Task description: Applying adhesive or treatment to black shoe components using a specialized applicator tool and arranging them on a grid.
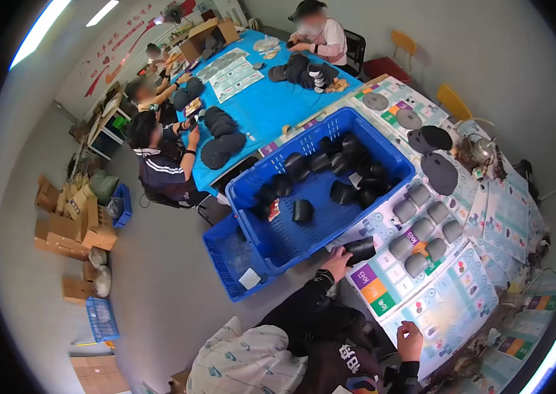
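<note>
My left hand (336,263) grips a black curved shell-like piece (361,251) beside the near corner of a large blue plastic crate (282,257). Inside the crate lie many similar black pieces (302,211). Closer to me, my right hand (410,341) is over the printed sheets (445,308), its fingers curled in toward the thumb. Whatever they hold, if anything, is too small to make out. Several grey curved pieces (422,228) stand in loose rows on the table, to the right of the crate.
A dark cap (430,138) and a grey cap-like piece (439,174) lie beyond the grey pieces. A smaller blue crate (229,253) sits left of the large one. Several people work around a blue-covered table (258,98). Cardboard boxes (74,230) are stacked on the left floor.
</note>
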